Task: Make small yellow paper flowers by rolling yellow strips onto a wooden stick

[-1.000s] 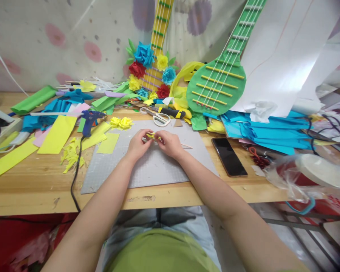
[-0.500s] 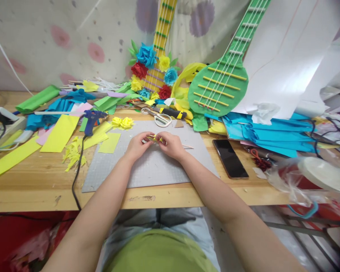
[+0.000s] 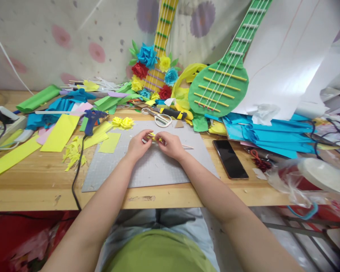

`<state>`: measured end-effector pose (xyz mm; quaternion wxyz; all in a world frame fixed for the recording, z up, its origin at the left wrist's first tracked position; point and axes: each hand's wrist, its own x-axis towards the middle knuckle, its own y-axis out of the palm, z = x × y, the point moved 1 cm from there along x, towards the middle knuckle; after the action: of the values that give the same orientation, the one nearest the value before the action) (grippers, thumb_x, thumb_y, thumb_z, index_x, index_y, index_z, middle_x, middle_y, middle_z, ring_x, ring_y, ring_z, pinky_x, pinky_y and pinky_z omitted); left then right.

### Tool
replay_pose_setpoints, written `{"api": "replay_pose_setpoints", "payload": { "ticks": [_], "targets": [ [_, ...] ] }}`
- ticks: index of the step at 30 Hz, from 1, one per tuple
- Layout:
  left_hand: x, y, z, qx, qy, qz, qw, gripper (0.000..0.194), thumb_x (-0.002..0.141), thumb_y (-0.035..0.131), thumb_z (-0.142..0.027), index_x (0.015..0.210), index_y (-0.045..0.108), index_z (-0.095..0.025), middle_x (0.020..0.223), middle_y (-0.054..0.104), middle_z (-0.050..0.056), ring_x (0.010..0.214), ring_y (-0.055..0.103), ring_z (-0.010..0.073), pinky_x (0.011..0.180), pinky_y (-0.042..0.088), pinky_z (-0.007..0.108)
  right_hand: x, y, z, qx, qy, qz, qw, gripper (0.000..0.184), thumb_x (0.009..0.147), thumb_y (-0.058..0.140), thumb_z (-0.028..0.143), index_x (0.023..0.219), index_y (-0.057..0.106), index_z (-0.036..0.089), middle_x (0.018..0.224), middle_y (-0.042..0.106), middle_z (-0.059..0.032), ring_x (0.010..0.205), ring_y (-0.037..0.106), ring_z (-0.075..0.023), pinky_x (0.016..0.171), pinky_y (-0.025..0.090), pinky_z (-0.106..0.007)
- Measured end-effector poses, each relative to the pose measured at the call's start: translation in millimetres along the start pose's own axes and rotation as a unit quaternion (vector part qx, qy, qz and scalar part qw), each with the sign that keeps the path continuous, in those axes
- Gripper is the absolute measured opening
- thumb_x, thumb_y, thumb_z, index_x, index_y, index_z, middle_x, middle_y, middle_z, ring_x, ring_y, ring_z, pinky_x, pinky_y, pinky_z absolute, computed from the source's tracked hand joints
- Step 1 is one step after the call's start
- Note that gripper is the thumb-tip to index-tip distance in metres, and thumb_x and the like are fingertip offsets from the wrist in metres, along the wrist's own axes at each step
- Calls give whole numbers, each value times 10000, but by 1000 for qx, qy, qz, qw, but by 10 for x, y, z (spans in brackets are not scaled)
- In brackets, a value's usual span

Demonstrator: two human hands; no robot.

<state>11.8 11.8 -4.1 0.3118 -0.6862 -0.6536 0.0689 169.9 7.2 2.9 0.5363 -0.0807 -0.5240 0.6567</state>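
Observation:
My left hand (image 3: 138, 144) and my right hand (image 3: 171, 144) meet over the grey cutting mat (image 3: 147, 172), fingers pinched together on a small strip of yellow paper (image 3: 154, 137) held between them. A thin stick (image 3: 187, 147) lies on the mat just right of my right hand. Two finished yellow paper flowers (image 3: 122, 122) rest at the mat's far left corner. White-handled scissors (image 3: 158, 118) lie at the mat's far edge.
A blue glue gun (image 3: 91, 121) with a black cord lies left of the mat among yellow paper sheets (image 3: 58, 133) and scraps. A black phone (image 3: 230, 158) lies right. Blue paper (image 3: 272, 134), a green paper guitar (image 3: 219, 88) and a flowered yellow guitar (image 3: 155, 68) crowd the back.
Both hands stay together on the yellow strip, with only small finger shifts. The view has moved slightly.

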Motion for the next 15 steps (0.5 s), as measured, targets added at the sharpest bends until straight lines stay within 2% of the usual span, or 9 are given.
{"api": "replay_pose_setpoints", "payload": {
  "ticks": [4, 9, 15],
  "targets": [
    [-2, 10, -31, 55, 28, -2, 998, 391, 684, 480, -122, 1060, 544, -210, 938, 625, 4, 730, 562, 85, 642, 451, 198, 6, -4, 38, -25, -16, 16, 999, 185, 743, 445, 149, 881, 551, 214, 865, 614, -1, 707, 525, -109, 614, 338, -211],
    [-12, -25, -47, 141, 72, -7, 987, 368, 672, 461, -84, 998, 567, -216, 960, 614, -3, 755, 560, 94, 689, 444, 213, 5, 8, 7, -50, -10, 2, 999, 174, 760, 442, 164, 895, 542, 210, 868, 613, -10, 724, 526, -119, 615, 330, -219],
    [-25, -26, -92, 167, 51, 0, 985, 427, 679, 466, -86, 1079, 496, -233, 927, 625, -19, 708, 567, 91, 697, 444, 221, 10, 7, -5, -78, -19, -15, 997, 163, 780, 431, 174, 906, 525, 218, 868, 609, 2, 740, 528, -121, 592, 309, -224]
  ]
}}
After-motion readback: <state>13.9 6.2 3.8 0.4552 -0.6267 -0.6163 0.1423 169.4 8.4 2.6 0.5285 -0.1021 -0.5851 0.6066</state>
